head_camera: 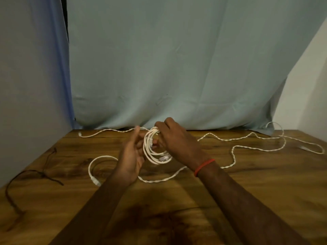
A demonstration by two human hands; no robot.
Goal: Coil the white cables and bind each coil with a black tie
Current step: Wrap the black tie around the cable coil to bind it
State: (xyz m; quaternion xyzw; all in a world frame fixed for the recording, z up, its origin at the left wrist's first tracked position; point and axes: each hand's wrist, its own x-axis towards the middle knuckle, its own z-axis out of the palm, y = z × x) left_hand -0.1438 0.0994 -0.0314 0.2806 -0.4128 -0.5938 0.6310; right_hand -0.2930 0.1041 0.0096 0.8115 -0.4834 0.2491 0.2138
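Works above a glossy, knotty wooden table (177,209). Grips the top of a round coil (155,151) of smooth white cable with the right hand (174,140), fingers curled over, wrist bent down, red thread band (204,167) around it. Meets the coil's left side with the left hand (131,156), palm turned in, thumb straight up; cannot tell whether those fingers clasp. Has a loose loop (99,165) just left of the coil, a twisted cable (247,138) snaking right of it, thin black ties (35,175) well left of it

Loose cable (228,140) across table (177,209) (black ties (43,175) left)
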